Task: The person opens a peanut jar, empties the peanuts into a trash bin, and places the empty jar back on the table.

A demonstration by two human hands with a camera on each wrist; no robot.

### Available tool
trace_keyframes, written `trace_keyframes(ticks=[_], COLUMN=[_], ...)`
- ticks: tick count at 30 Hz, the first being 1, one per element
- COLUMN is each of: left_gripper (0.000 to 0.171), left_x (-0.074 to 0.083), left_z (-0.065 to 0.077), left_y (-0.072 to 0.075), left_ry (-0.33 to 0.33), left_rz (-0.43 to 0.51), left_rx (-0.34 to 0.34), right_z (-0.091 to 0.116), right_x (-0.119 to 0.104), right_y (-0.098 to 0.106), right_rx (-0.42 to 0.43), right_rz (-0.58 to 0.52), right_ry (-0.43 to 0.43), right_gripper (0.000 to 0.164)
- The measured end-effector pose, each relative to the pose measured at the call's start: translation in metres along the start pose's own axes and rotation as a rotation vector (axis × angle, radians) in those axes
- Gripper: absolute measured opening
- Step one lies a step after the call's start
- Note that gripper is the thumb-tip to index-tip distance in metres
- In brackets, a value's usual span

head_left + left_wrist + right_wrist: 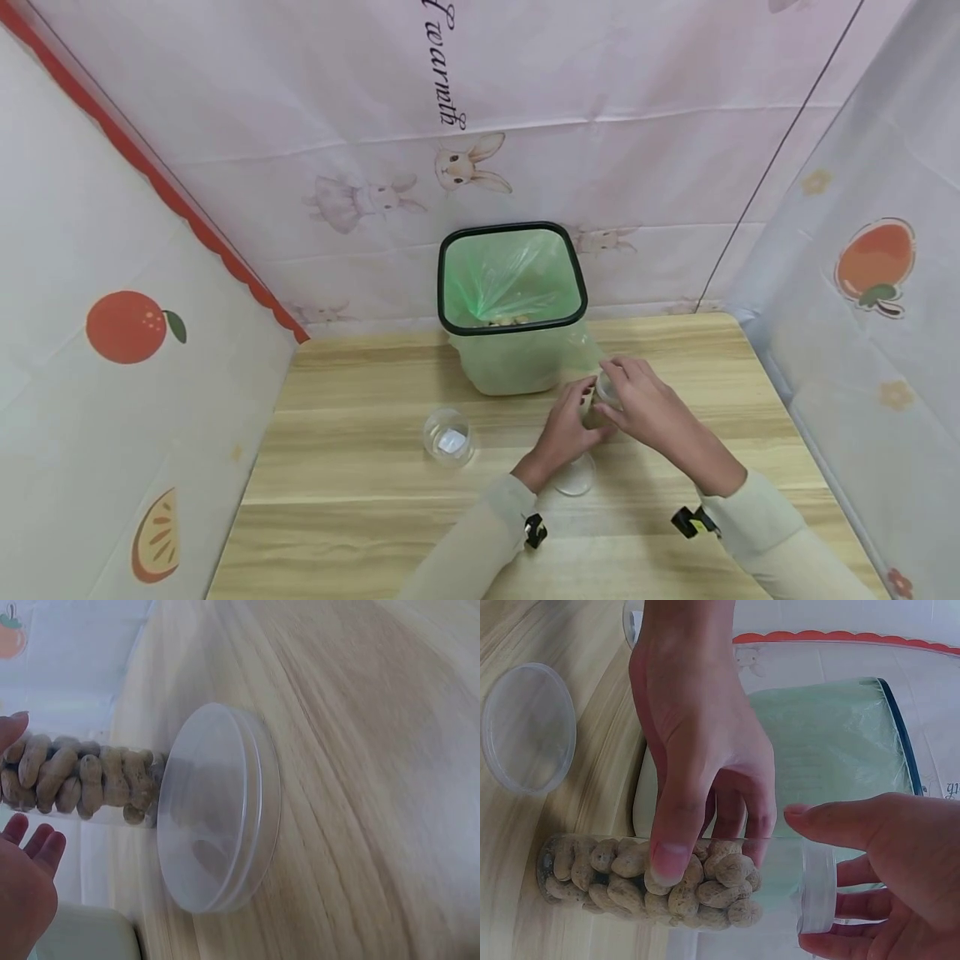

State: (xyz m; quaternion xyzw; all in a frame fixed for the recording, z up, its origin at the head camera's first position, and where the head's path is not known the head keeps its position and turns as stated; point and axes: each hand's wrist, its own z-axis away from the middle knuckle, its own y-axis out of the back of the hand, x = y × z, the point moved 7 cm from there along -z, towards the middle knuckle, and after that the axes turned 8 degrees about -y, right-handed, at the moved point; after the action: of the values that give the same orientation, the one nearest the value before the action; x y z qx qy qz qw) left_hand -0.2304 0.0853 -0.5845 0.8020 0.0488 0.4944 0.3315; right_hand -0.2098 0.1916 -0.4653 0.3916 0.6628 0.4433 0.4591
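A tall clear jar, partly filled with unshelled peanuts, stands on the table in front of the bin. My left hand grips its side, thumb across the peanuts in the right wrist view. At the jar's top is a translucent lid, and my right hand holds it by the rim with thumb and curled fingers. Close to my left wrist, a round clear plastic lid lies on the table; the hand partly covers it in the head view.
Behind the hands stands a bin with a black rim and green bag, some tan pieces inside. To the left is a clear container with a white packet in it. Printed cloth walls enclose the wooden table at the back and sides.
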Motion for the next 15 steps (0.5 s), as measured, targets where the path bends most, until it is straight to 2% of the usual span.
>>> trace_keyframes(ticks=[9, 15], left_gripper=[0.075, 0.075], left_x=[0.0046, 0.0063], left_z=[-0.0035, -0.0053], left_y=[-0.0024, -0.0029], left_ry=[-0.029, -0.03], left_rz=[-0.01, -0.006], left_rx=[0.061, 0.069], right_z=[-0.0023, -0.004], right_x=[-0.0008, 0.0005], right_y=[-0.002, -0.0052], right_rx=[-0.02, -0.02], right_rz=[0.005, 0.014], right_ry=[-0.004, 0.003], right_gripper=[0.065, 0.062])
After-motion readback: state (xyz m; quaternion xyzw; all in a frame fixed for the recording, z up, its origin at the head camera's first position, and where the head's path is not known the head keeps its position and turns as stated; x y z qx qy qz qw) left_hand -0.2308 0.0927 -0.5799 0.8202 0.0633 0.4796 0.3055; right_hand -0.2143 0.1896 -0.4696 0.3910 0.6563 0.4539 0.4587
